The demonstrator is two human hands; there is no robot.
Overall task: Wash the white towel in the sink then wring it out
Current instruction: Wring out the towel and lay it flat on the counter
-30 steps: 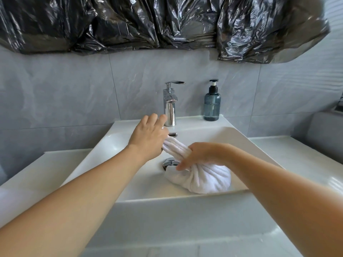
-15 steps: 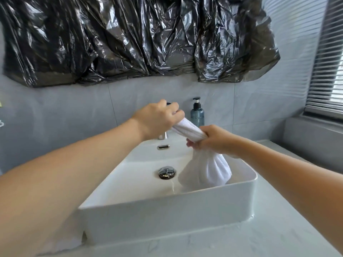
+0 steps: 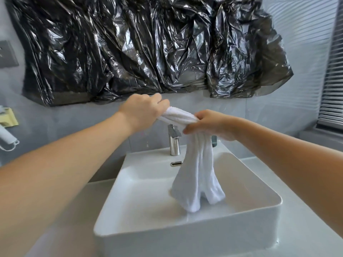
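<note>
The white towel hangs bunched above the white rectangular sink, its lower end dangling just over the basin floor. My left hand grips the towel's upper end, raised above the chrome faucet. My right hand grips the towel a short way along, and a tight twisted stretch of cloth runs between the two hands. The sink's drain is hidden behind the hanging towel.
Crumpled black plastic sheeting covers the wall above the sink. A soap bottle peeks out behind the towel. A white counter surrounds the basin. Window blinds are at the right; a wall-mounted white device at the left.
Both hands lifted the towel out of the basin and well above the faucet. The towel now hangs longer and stretched instead of lying bunched near the drain. The view tilted upward.
</note>
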